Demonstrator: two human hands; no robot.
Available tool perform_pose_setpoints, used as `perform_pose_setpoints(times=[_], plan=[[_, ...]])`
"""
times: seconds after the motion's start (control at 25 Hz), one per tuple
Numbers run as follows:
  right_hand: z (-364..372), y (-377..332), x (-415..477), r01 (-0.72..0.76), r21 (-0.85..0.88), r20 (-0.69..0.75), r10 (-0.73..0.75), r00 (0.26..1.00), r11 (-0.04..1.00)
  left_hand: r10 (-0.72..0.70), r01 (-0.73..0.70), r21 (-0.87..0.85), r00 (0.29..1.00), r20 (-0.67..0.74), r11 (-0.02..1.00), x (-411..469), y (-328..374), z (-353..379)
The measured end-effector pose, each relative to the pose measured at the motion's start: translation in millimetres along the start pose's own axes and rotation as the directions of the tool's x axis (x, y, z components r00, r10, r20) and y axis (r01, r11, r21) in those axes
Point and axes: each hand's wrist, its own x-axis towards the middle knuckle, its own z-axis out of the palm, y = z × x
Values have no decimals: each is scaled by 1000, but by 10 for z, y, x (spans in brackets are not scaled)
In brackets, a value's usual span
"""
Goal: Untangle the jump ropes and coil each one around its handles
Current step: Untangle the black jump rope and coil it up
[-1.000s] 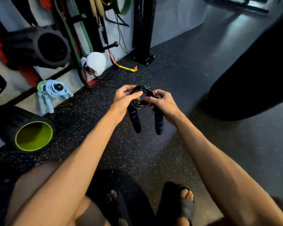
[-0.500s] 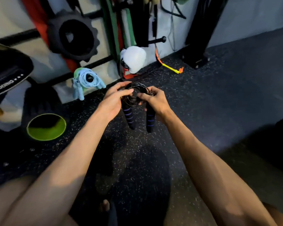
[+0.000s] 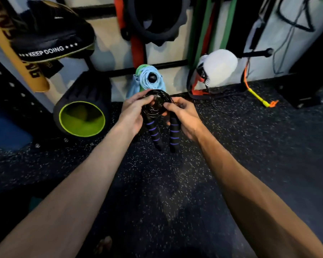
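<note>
Left hand: the left hand (image 3: pixel 133 113) is curled closed on the left side of the black coil, thumb and fingertips pinching the loops near the top of the near handle
Right hand: the right hand (image 3: pixel 184 116) is closed on the right side of the same coil, thumb and forefinger pinched on the cord, the remaining fingers wrapped behind the top of the other handle
Black jump rope: the black jump rope (image 3: pixel 156 104) is held up in the air between both hands, its thin glossy cord gathered in round loops at the handle tops
Handles: the two black foam handles (image 3: pixel 164 135) with purple rings hang down side by side below the coil, slightly splayed, clear of the floor
Blue jump rope: the light blue jump rope (image 3: pixel 147 81) sits just behind the hands, against the wall's base, its cord already coiled in a bundle around its handles; partly hidden by the black coil
Floor: dark speckled rubber floor (image 3: pixel 250 146) beneath both forearms
Foam roller: a black foam roller (image 3: pixel 82 118) with a lime-green inside lies on its side to the left of the hands
Boxing glove: a white boxing glove (image 3: pixel 218 67) rests by the wall, to the right of the blue rope
Focus pad: a black focus pad (image 3: pixel 50 38) lettered KEEP DOING hangs at upper left
</note>
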Motion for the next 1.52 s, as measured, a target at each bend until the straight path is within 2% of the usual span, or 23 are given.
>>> perform_pose_setpoints(times=[0.16, 0.36, 0.56, 0.68, 0.8, 0.96, 1.08, 1.24, 1.44, 1.52], plan=[[133, 133, 389, 98, -55, -78, -102, 992, 994, 67, -66, 17, 997, -48, 998, 366, -2, -84], [248, 148, 838, 181, -31, -200, -184, 962, 983, 95, -90, 39, 988, -120, 995, 781, 91, -5], [281, 89, 1150, 247, -73, -293, -257, 921, 966, 172, -147, 138, 965, -196, 979, 1167, 56, 71], [349, 88, 1360, 229, -112, -333, -254, 908, 967, 195, -158, 151, 939, -282, 976, 1410, 78, 105], [402, 181, 1572, 199, -176, -396, -255, 882, 964, 228, -133, 278, 910, -346, 951, 1621, 29, 79], [417, 259, 1721, 147, -362, -415, -301, 859, 920, 319, -126, 394, 821, -474, 910, 1819, -10, 9], [363, 184, 1825, 84, -429, -373, -261, 890, 899, 368, -105, 491, 798, -477, 865, 1903, 28, -29], [370, 131, 1827, 2, -446, -380, -191, 905, 895, 361, -70, 551, 822, -440, 832, 1857, 71, -42], [414, 112, 1578, 40, -362, -390, -190, 901, 931, 365, -116, 653, 894, -260, 748, 1680, 20, -2], [468, 74, 1521, 68, -323, -363, -190, 912, 944, 389, -159, 679, 899, -200, 716, 1635, 17, -4]])
